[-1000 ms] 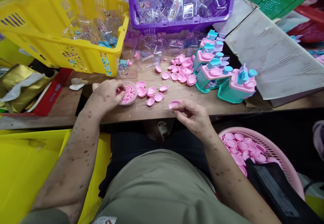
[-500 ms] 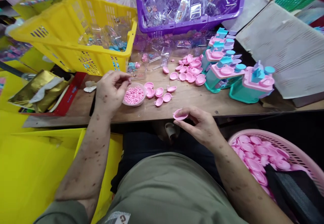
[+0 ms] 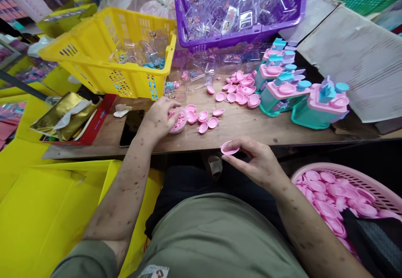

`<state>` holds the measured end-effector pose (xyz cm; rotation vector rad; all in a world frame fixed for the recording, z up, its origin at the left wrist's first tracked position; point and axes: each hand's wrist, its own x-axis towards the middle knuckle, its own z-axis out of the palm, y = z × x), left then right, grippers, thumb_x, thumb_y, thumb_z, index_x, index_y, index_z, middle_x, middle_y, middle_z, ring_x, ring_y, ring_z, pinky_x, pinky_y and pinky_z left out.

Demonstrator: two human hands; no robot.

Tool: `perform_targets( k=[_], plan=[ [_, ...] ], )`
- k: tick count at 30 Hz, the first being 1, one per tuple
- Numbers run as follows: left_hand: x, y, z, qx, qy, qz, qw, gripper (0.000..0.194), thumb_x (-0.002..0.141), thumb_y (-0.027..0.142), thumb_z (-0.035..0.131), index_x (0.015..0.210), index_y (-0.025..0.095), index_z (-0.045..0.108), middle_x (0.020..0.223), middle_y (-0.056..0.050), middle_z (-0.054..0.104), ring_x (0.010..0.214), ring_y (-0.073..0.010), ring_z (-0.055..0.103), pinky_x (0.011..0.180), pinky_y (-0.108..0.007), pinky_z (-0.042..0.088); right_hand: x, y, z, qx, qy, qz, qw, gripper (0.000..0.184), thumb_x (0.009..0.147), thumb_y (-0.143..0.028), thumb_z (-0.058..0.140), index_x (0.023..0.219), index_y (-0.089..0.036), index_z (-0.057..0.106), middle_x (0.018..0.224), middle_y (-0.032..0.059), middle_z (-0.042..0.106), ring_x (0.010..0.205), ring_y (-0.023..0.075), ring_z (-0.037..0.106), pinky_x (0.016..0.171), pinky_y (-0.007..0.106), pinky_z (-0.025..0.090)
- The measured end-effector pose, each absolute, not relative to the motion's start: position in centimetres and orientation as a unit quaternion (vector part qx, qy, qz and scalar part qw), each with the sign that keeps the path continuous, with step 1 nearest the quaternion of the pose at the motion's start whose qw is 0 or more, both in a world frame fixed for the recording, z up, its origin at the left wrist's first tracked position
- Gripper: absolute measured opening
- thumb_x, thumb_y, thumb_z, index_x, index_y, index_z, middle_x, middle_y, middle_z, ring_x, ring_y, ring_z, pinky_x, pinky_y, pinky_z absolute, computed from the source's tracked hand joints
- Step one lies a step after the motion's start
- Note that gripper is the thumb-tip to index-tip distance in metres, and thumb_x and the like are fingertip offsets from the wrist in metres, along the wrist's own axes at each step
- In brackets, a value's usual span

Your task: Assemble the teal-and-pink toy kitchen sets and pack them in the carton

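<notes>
My left hand (image 3: 159,118) reaches over a small round bowl (image 3: 179,131) full of tiny pink plastic pieces (image 3: 179,120). Its thumb and fingers are apart around the near rim, partly covering the bowl; their tips dip toward the pieces. In front of the table edge, my right hand (image 3: 256,159) pinches a shallow oval pink toy pan (image 3: 230,148) between thumb and fingers. Several similar pink pans (image 3: 203,116) lie just right of the bowl. A larger heap of them (image 3: 241,88) sits farther back.
Teal and pink toy stands (image 3: 318,106) line the right of the table. A yellow basket (image 3: 109,77) and a purple basket (image 3: 241,37) stand behind, with clear packaging in them. A dark phone (image 3: 129,131) lies left; a pink basket (image 3: 385,192) of pink parts is at lower right.
My left hand has lowered from a pinch above the bowl onto it, fingers spreading over the pink pieces. My right hand still holds the pan. The whole view has shifted slightly.
</notes>
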<state>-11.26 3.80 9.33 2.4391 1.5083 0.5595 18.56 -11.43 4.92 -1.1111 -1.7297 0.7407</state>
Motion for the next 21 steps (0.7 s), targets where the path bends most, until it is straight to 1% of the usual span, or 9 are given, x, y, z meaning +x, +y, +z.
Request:
perform_targets(
  k=[3, 5, 10, 13, 16, 18, 20, 21],
  plan=[
    [-10.9, 4.6, 9.4, 0.834, 0.534, 0.094, 0.103, 0.025, 0.098, 0.026, 0.067, 0.114, 0.023, 0.086, 0.114, -0.010, 0.080, 0.107, -0.0293, 0.074, 0.101, -0.041, 0.059, 18.5, -11.5, 4.9, -0.448, -0.709, 0.296, 0.457, 0.014, 0.102, -0.038, 0.085, 0.105, -0.025, 0.079, 0.105, 0.0060, 0.086, 0.092, 0.0237, 0.083, 0.089, 0.038, 0.071],
    [-10.9, 4.8, 9.6, 0.834, 0.538, 0.078, 0.095, 0.022, 0.096, 0.025, 0.069, 0.109, 0.023, 0.087, 0.112, -0.011, 0.082, 0.105, -0.0299, 0.075, 0.098, -0.040, 0.059, 18.6, -11.7, 4.9, -0.450, -0.709, 0.294, 0.456, 0.014, 0.103, -0.039, 0.084, 0.104, -0.026, 0.080, 0.106, 0.0059, 0.086, 0.091, 0.0237, 0.083, 0.089, 0.039, 0.071],
    [-11.5, 4.1, 10.3, 0.821, 0.545, 0.129, 0.112, 0.018, 0.095, 0.021, 0.069, 0.106, 0.021, 0.084, 0.112, -0.010, 0.086, 0.105, -0.0298, 0.080, 0.102, -0.041, 0.060, 19.1, -12.1, 5.0, -0.450, -0.701, 0.284, 0.475, 0.013, 0.102, -0.039, 0.085, 0.105, -0.027, 0.081, 0.105, 0.0051, 0.086, 0.089, 0.0230, 0.082, 0.088, 0.039, 0.072],
    [-11.9, 3.6, 10.5, 0.800, 0.566, 0.159, 0.120, 0.023, 0.092, 0.016, 0.069, 0.113, 0.020, 0.080, 0.109, -0.010, 0.086, 0.102, -0.0284, 0.081, 0.100, -0.040, 0.061, 19.3, -12.2, 5.2, -0.448, -0.697, 0.286, 0.481, 0.014, 0.102, -0.040, 0.084, 0.105, -0.026, 0.081, 0.105, 0.0053, 0.086, 0.089, 0.0229, 0.083, 0.088, 0.038, 0.072],
    [-12.2, 3.5, 10.7, 0.792, 0.576, 0.160, 0.121, 0.031, 0.090, 0.019, 0.076, 0.121, 0.020, 0.078, 0.103, -0.008, 0.085, 0.098, -0.0286, 0.081, 0.097, -0.040, 0.062, 19.2, -12.2, 5.3, -0.451, -0.698, 0.290, 0.475, 0.016, 0.103, -0.042, 0.084, 0.104, -0.026, 0.081, 0.104, 0.0059, 0.086, 0.088, 0.0235, 0.083, 0.087, 0.039, 0.073],
    [-12.4, 3.4, 10.9, 0.798, 0.571, 0.156, 0.109, 0.028, 0.089, 0.022, 0.080, 0.117, 0.021, 0.079, 0.102, -0.008, 0.085, 0.100, -0.0296, 0.080, 0.098, -0.041, 0.062, 19.0, -12.2, 5.4, -0.449, -0.701, 0.289, 0.472, 0.016, 0.103, -0.042, 0.084, 0.104, -0.026, 0.081, 0.104, 0.0060, 0.086, 0.089, 0.0236, 0.083, 0.087, 0.039, 0.072],
    [-12.6, 3.2, 11.1, 0.804, 0.562, 0.168, 0.098, 0.020, 0.091, 0.023, 0.079, 0.111, 0.021, 0.081, 0.105, -0.009, 0.085, 0.103, -0.0297, 0.081, 0.101, -0.041, 0.061, 18.8, -12.2, 5.5, -0.442, -0.706, 0.288, 0.472, 0.014, 0.102, -0.039, 0.084, 0.104, -0.026, 0.081, 0.104, 0.0060, 0.086, 0.090, 0.0236, 0.083, 0.087, 0.038, 0.072],
    [-12.6, 3.0, 11.1, 0.803, 0.560, 0.179, 0.099, 0.021, 0.092, 0.024, 0.078, 0.112, 0.021, 0.081, 0.107, -0.009, 0.085, 0.104, -0.0293, 0.081, 0.102, -0.041, 0.061, 18.7, -12.2, 5.6, -0.437, -0.709, 0.288, 0.473, 0.013, 0.102, -0.038, 0.084, 0.104, -0.026, 0.081, 0.104, 0.0060, 0.086, 0.090, 0.0236, 0.083, 0.087, 0.038, 0.072]
  ],
)
